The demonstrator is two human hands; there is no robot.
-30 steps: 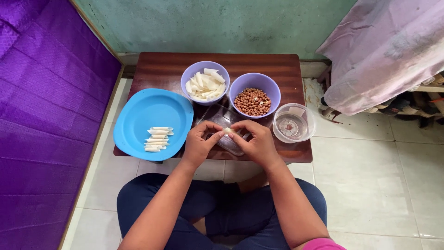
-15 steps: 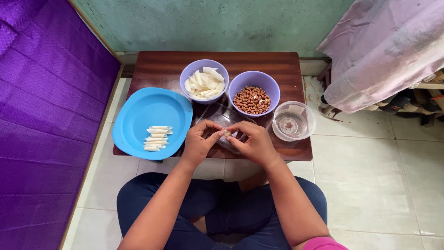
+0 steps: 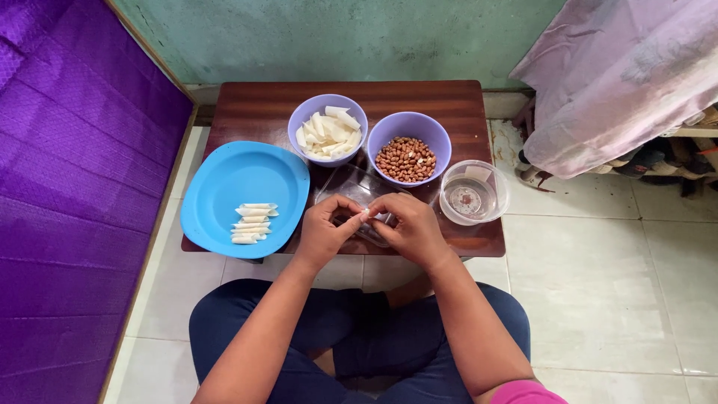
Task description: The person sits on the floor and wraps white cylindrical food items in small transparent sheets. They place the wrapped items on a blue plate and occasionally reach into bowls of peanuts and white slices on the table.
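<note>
While both hands pinch a small white wrapper between closed fingertips, rolling it tightly and evenly looks wise, bowl of peanuts just beyond.

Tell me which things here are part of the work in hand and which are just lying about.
In use: left hand, right hand, white strip, strip bowl, peanut bowl, blue plate, clear tray, water tub.
Lying about: pink cloth, purple mat.

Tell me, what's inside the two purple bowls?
The left bowl holds white strips; the right bowl holds brown peanuts. Their bottoms are covered.
</note>
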